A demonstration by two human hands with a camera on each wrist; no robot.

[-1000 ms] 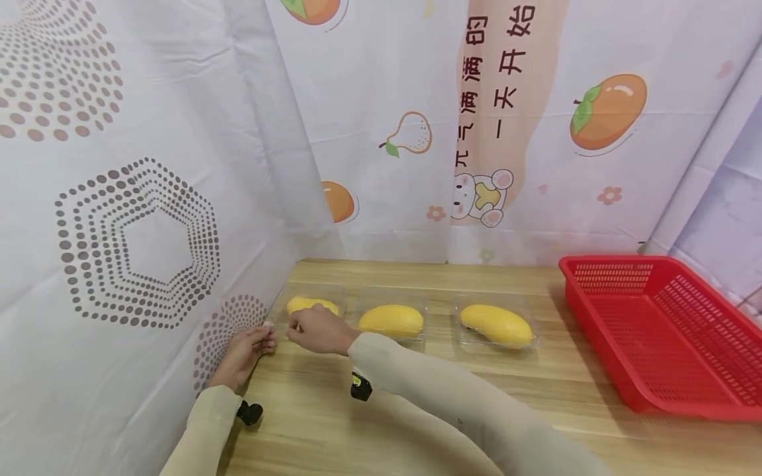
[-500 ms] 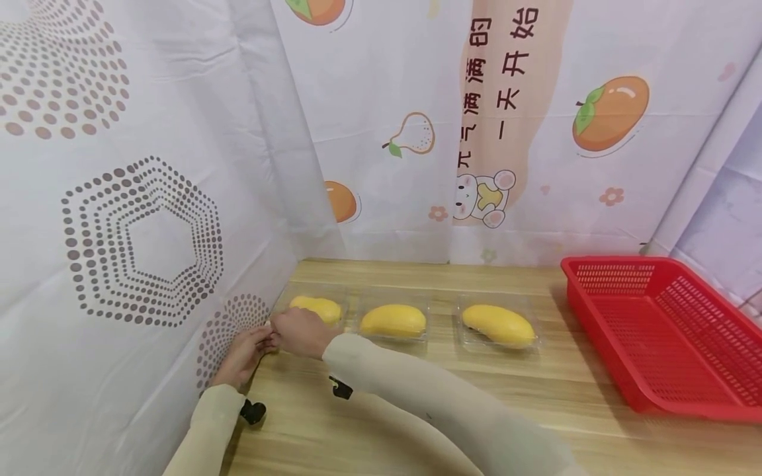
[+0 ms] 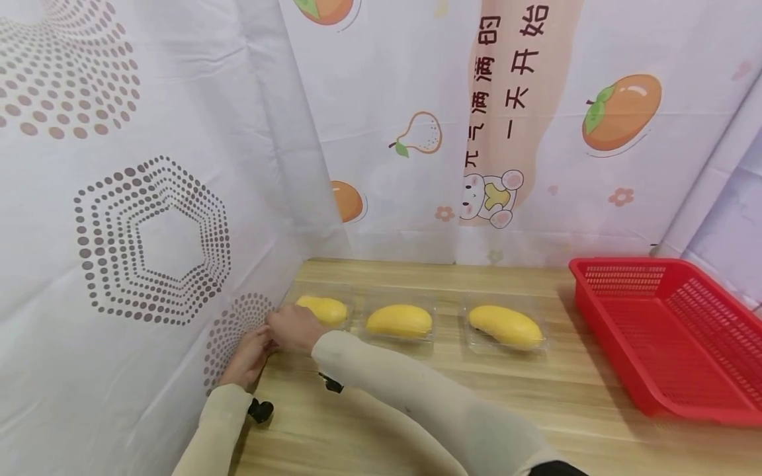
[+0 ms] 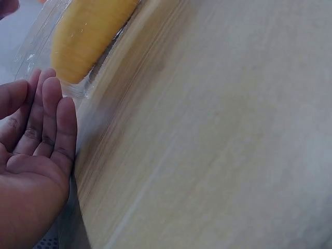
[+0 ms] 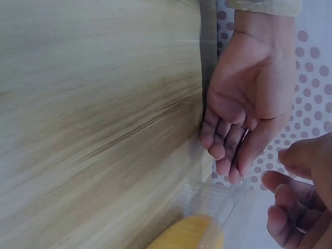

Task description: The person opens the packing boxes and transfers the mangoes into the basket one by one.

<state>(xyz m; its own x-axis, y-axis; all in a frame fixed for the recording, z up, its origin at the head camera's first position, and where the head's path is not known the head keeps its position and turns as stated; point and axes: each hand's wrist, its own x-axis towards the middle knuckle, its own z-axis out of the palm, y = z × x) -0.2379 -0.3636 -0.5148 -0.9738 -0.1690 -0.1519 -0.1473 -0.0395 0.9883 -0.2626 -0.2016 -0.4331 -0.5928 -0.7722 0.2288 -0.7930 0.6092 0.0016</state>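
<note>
At the table's left edge, my left hand (image 3: 247, 357) has its thumb and index tips together on the near-left corner of a clear plastic box (image 5: 225, 199). A yellow mango (image 3: 324, 309) lies in that box. My right hand (image 3: 294, 327) is beside the left fingertips, over the same corner. In the right wrist view the right hand (image 5: 306, 207) has loosely bent fingers, with a gap between thumb and index and nothing visible in it. The left hand's other fingers (image 4: 66, 116) are fairly straight in the left wrist view.
Two more mangoes, a middle one (image 3: 399, 321) and a right one (image 3: 506, 326), lie in clear boxes along the back of the wooden table (image 3: 363, 423). A red plastic basket (image 3: 667, 344) stands at the right. White printed curtains (image 3: 387, 198) hang behind and at left.
My right hand has moved left from above the left mango to the left hand's fingertips, uncovering more of that mango. The left hand stays at the corner. The view has shifted slightly.
</note>
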